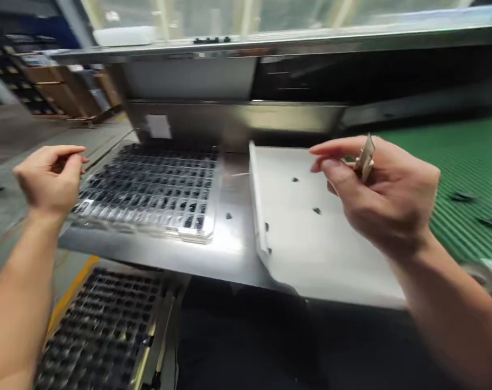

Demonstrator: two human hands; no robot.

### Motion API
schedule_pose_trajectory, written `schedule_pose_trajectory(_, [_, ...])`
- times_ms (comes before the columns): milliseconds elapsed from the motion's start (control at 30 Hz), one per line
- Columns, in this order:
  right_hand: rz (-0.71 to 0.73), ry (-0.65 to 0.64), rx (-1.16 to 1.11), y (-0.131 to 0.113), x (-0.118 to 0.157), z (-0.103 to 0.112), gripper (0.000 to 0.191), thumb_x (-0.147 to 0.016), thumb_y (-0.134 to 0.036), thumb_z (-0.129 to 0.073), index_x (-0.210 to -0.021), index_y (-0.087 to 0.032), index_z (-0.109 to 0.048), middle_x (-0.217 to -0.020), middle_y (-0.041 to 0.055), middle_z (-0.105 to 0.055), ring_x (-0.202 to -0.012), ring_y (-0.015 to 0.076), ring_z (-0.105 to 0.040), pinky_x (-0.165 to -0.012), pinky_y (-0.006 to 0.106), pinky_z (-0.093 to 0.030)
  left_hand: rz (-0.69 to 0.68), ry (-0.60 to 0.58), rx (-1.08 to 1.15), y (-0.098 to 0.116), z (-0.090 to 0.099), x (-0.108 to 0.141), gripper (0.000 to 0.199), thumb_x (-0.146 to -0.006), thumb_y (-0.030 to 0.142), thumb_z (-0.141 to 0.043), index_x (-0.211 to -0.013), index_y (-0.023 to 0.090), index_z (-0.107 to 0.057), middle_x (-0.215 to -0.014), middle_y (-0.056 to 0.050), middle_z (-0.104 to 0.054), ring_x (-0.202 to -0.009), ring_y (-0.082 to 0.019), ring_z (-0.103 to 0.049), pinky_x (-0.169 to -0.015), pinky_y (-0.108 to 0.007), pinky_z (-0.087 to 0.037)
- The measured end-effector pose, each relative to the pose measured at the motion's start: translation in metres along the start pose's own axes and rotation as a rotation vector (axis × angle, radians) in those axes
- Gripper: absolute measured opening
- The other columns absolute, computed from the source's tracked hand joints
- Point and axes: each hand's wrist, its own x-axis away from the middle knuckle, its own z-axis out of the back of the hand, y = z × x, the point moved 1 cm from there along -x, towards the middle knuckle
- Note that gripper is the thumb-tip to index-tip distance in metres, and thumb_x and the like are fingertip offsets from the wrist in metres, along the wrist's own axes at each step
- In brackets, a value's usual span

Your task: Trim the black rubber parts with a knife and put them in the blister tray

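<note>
My left hand (51,179) hovers at the left edge of a clear plastic tray (185,230). Its thumb and fingers are pinched together, and I cannot make out anything between them. Rows of small compartments in the tray hold dark parts (192,207). Above a white sheet (306,254) on the right, my right hand (384,189) is closed around a small flat metal piece (366,157) that sticks up past the forefinger. Its thumb and index tips come close together. Loose black bits (316,210) lie on the sheet, and another black bit (228,215) rests on the bare metal bench.
A raised edge (254,195) runs along the sheet's left side. Lower left, a second compartment tray (103,325) stands below the bench (148,244). A green ribbed belt (465,162) with dark parts lies right. A metal shelf (270,46) crosses above; cardboard boxes (63,89) stand back left.
</note>
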Motion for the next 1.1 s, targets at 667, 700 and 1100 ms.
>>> schedule_pose_trajectory(667, [-0.324,-0.076,-0.29,0.014,0.132,0.076,0.013,-0.119,-0.027,-0.067,-0.119,-0.026,-0.08,-0.085,-0.0008,-0.069,-0.073,0.0175,-0.064,-0.065,0.03,-0.048,-0.937,-1.221,-0.106,0.456,-0.321,0.065,0.05,-0.094,0.024,-0.083,-0.143,0.022,-0.073,-0.143,-0.013,-0.07,-0.129,-0.032,-0.067,-0.107,-0.038,-0.054])
schedule_pose_trajectory(700, [-0.323,-0.077,-0.291,0.015,0.134,0.075,0.013,-0.119,-0.026,-0.067,-0.119,-0.025,-0.08,-0.085,-0.0014,-0.069,-0.074,0.0168,-0.065,-0.068,0.03,-0.049,-0.925,-1.239,-0.13,0.458,-0.331,0.069,0.046,-0.097,0.029,-0.083,-0.141,0.021,-0.073,-0.143,-0.013,-0.069,-0.129,-0.031,-0.067,-0.109,-0.041,-0.055])
schedule_pose_trajectory(1100, [-0.269,0.024,-0.392,0.016,0.141,0.08,0.015,-0.116,-0.016,-0.065,-0.118,-0.022,-0.079,-0.08,-0.0033,-0.067,-0.067,0.014,-0.063,-0.062,0.029,-0.049,-0.919,-1.417,0.124,0.458,-0.316,0.107,0.038,-0.085,0.018,-0.071,-0.122,0.022,-0.079,-0.116,-0.007,-0.078,-0.084,-0.022,-0.075,-0.074,-0.031,-0.056])
